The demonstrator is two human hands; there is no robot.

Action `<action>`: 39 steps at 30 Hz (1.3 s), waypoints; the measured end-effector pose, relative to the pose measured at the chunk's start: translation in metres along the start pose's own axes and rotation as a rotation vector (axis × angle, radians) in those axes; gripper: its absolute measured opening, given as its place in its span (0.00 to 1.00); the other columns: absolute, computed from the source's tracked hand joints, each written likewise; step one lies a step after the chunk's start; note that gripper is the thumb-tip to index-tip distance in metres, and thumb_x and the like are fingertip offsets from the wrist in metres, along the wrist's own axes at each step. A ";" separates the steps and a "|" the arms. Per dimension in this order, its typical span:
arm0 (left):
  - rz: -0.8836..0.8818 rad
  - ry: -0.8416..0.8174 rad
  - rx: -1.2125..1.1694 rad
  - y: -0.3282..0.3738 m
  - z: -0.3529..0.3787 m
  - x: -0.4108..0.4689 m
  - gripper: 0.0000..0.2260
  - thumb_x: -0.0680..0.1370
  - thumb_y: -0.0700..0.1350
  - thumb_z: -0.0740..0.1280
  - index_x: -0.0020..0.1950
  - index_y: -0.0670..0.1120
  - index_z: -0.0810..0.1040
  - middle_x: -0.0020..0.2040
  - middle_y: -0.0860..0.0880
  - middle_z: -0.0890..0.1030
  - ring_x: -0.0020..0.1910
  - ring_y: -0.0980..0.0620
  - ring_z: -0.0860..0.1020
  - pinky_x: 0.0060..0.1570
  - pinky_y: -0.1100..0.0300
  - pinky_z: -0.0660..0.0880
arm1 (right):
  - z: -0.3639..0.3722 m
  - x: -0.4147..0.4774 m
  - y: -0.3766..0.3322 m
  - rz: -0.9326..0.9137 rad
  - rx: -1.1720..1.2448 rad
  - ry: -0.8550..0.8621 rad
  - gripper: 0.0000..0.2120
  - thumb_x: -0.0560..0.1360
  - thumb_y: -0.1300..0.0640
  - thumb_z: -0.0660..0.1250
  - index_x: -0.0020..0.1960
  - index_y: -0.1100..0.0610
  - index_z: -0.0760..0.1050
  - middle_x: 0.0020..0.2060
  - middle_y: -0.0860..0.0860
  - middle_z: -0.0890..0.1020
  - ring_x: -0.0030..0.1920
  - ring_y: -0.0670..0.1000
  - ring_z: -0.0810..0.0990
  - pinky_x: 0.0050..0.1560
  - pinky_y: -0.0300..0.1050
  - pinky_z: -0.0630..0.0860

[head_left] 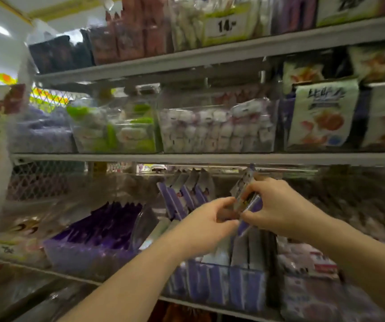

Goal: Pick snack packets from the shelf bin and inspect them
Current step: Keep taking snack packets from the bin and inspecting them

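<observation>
A purple and silver snack packet (247, 196) is held upright above a clear shelf bin (233, 284) full of similar purple packets. My right hand (277, 208) grips the packet from the right, fingers curled round its edge. My left hand (207, 221) pinches its lower left side. Both hands meet over the bin on the lower shelf. The picture is blurred, so the packet's print is unreadable.
A second bin of dark purple packets (98, 233) stands to the left. The shelf above (187, 158) carries clear bins of green and white sweets (117, 131), pink and white sweets (217, 126) and white snack bags (321, 117). More packets lie at the right (307, 263).
</observation>
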State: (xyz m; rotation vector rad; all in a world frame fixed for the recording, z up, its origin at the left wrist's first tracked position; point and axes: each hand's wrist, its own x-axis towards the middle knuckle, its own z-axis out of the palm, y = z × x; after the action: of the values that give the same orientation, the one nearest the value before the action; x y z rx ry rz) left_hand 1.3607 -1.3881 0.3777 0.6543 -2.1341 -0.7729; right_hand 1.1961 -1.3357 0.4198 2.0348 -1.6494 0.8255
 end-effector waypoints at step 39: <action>0.046 -0.321 0.676 -0.038 -0.004 0.107 0.09 0.80 0.45 0.65 0.55 0.46 0.84 0.51 0.48 0.84 0.45 0.56 0.77 0.45 0.63 0.71 | 0.007 0.051 0.061 0.029 -0.043 -0.548 0.16 0.78 0.49 0.58 0.33 0.50 0.73 0.41 0.48 0.79 0.42 0.47 0.76 0.45 0.42 0.73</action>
State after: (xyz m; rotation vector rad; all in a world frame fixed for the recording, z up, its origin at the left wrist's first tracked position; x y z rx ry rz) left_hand 1.3092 -1.4861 0.4048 0.8579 -2.7168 -0.1083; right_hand 1.1451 -1.3914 0.4444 2.3474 -1.9493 0.2371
